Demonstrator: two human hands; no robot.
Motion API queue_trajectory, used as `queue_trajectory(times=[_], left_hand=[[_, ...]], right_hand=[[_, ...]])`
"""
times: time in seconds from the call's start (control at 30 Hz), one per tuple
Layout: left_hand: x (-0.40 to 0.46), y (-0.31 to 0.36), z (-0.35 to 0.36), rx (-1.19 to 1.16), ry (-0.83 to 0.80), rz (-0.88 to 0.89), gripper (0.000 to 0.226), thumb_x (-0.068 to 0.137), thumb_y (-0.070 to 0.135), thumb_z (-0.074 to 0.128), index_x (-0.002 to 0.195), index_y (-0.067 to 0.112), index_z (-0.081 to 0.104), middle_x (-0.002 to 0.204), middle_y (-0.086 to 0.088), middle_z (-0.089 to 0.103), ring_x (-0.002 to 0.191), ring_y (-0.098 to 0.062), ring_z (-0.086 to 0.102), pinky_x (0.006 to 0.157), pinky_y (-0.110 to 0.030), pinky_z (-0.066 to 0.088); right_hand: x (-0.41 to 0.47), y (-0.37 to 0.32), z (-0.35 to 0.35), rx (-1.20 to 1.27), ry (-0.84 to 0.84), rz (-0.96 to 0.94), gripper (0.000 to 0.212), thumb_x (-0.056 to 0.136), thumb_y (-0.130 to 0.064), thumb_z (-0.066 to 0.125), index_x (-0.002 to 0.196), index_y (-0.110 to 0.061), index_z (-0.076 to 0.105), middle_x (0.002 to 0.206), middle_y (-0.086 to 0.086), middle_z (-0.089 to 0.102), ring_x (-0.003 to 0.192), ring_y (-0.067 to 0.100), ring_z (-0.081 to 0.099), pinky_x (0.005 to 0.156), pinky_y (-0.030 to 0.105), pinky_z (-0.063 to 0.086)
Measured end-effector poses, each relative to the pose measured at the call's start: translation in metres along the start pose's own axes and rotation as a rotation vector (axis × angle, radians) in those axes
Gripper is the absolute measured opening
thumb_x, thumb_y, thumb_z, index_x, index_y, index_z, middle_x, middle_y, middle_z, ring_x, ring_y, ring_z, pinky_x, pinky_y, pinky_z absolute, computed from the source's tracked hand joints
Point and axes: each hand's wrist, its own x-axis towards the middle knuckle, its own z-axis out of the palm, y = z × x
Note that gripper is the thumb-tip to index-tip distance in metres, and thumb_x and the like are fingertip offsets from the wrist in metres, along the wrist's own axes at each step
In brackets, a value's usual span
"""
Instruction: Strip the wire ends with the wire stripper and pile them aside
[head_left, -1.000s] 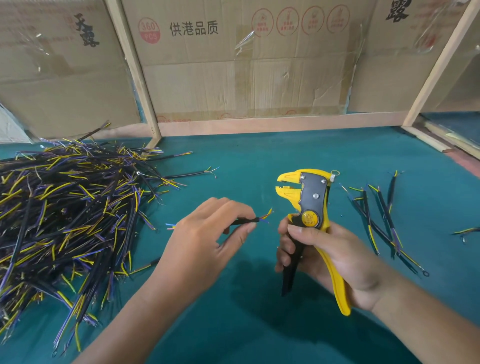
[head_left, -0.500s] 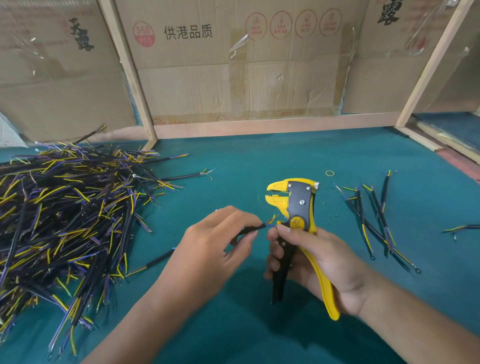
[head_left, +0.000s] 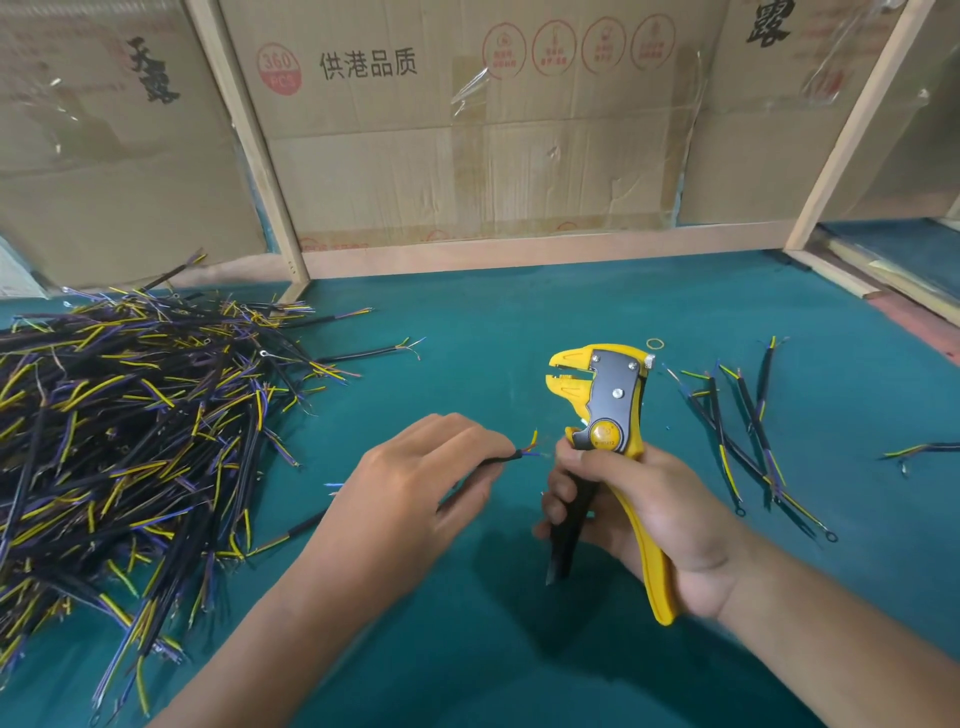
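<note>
Large heap of black-sheathed wires at left on green mat, apparently awaiting work; judged the bulk of the job. Small group of wires at right of mat, well apart from the heap, with one stray wire farther right; taken as the finished pile, few in number. One wire pinched in left hand, fingers curled round black sheath, yellow and blue cores fanned out just beside the tool's pivot, not yet between the jaws. Wire stripper gripped upright in right hand, fingers wrapped round both handles; jaws slightly parted, nothing in them. Whether these cores already stripped: cannot tell. Progress judged early, most remaining.
</note>
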Motion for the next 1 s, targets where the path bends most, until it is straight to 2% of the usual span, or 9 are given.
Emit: queue_trajectory(times=[0.1,0.23,0.33,0.43,0.9,1.0], left_hand=[[0.0,-0.002,-0.002,-0.015,-0.005,0.012,0.01,0.095,0.016,0.061,0.099,0.015,0.07,0.088,0.009,0.062,0.077,-0.008,0.055,0.068,-0.031,0.05],[0.001,-0.001,-0.002,0.003,-0.052,0.061,0.018,0.098,0.022,0.054,0.099,0.015,0.07,0.087,0.009,0.061,0.077,-0.012,0.054,0.068,-0.031,0.049],[0.001,0.0,-0.001,0.02,-0.083,0.105,0.019,0.099,0.02,0.054,0.1,0.012,0.071,0.089,0.006,0.064,0.077,-0.019,0.058,0.067,-0.036,0.051],[0.0,0.0,-0.001,0.038,-0.091,0.136,0.018,0.098,0.018,0.055,0.1,0.011,0.072,0.089,0.004,0.066,0.077,-0.023,0.06,0.066,-0.038,0.052],[0.001,-0.006,-0.003,0.041,-0.069,0.188,0.014,0.101,0.02,0.055,0.105,0.015,0.068,0.093,0.009,0.063,0.081,-0.016,0.059,0.073,-0.03,0.049],[0.002,-0.005,-0.006,0.005,0.033,0.078,0.011,0.097,0.016,0.062,0.102,0.016,0.071,0.091,0.01,0.066,0.082,-0.012,0.062,0.074,-0.027,0.05]], right_hand=[[0.001,-0.003,-0.002,-0.033,0.022,-0.014,0.019,0.097,-0.014,0.063,0.077,-0.011,0.065,0.073,0.012,0.051,0.067,0.028,0.055,0.072,0.046,0.056],[-0.001,-0.005,0.0,-0.081,0.017,0.011,0.018,0.085,-0.029,0.074,0.083,-0.011,0.072,0.073,0.01,0.053,0.066,0.026,0.053,0.071,0.043,0.056],[-0.003,-0.005,0.0,-0.098,0.002,-0.005,0.013,0.088,-0.021,0.074,0.081,-0.012,0.068,0.073,0.011,0.052,0.067,0.026,0.053,0.072,0.044,0.056],[-0.004,-0.006,-0.001,-0.121,-0.018,-0.016,0.017,0.093,-0.017,0.068,0.076,-0.013,0.067,0.072,0.01,0.051,0.066,0.025,0.053,0.072,0.044,0.056],[-0.005,-0.01,-0.002,-0.258,0.023,-0.019,0.018,0.098,-0.011,0.061,0.081,-0.01,0.063,0.071,0.01,0.054,0.065,0.025,0.055,0.071,0.046,0.056],[-0.004,-0.014,-0.005,-0.215,0.053,0.019,0.023,0.099,-0.01,0.06,0.076,-0.013,0.065,0.071,0.01,0.055,0.063,0.025,0.057,0.07,0.046,0.057]])
